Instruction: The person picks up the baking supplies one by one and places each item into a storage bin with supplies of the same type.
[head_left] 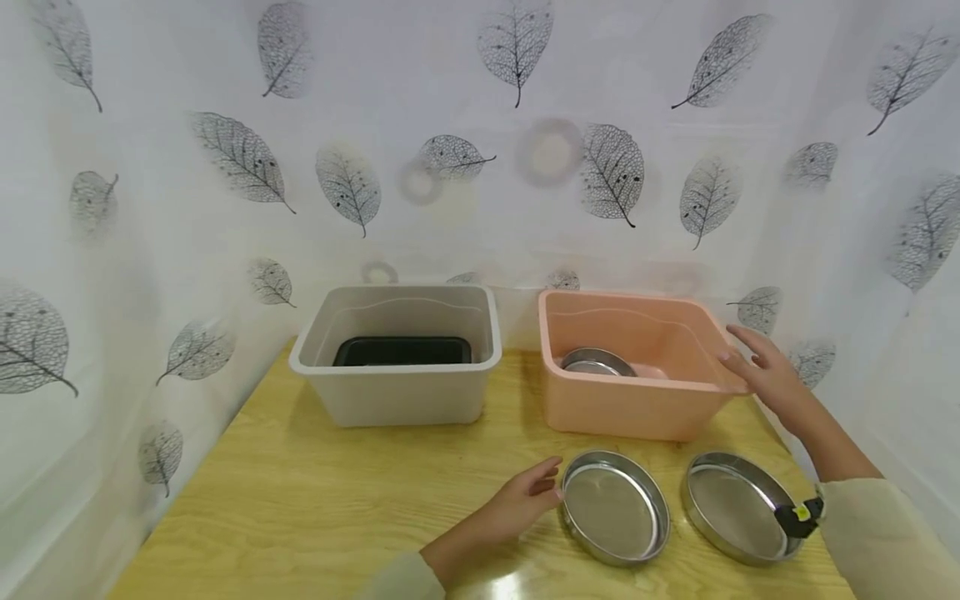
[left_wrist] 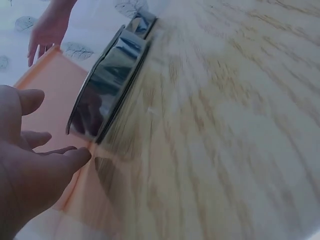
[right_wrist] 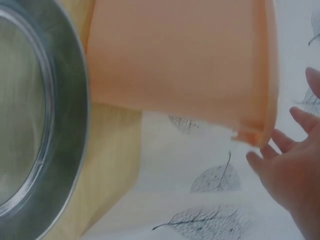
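Note:
My left hand [head_left: 522,500] is beside a round metal pan [head_left: 615,510], its loosely bent fingers right at the pan's left rim. In the left wrist view the pan's shiny side wall [left_wrist: 107,87] stands just beyond the fingertips. My right hand [head_left: 772,375] reaches over the right end of a pink plastic bin [head_left: 622,408], fingers spread near its rim. The right wrist view shows fingertips at the corner of that rim. A second round metal pan [head_left: 738,508] lies on the table below the right forearm. Inside the pink bin sits another round metal pan [head_left: 597,362], partly hidden by the front wall.
A light grey plastic bin [head_left: 405,396] stands left of the pink one and holds a dark rectangular tray [head_left: 402,351]. Everything stands on a wood-grain table [head_left: 300,517]. A white leaf-print curtain [head_left: 450,225] hangs behind and on both sides.

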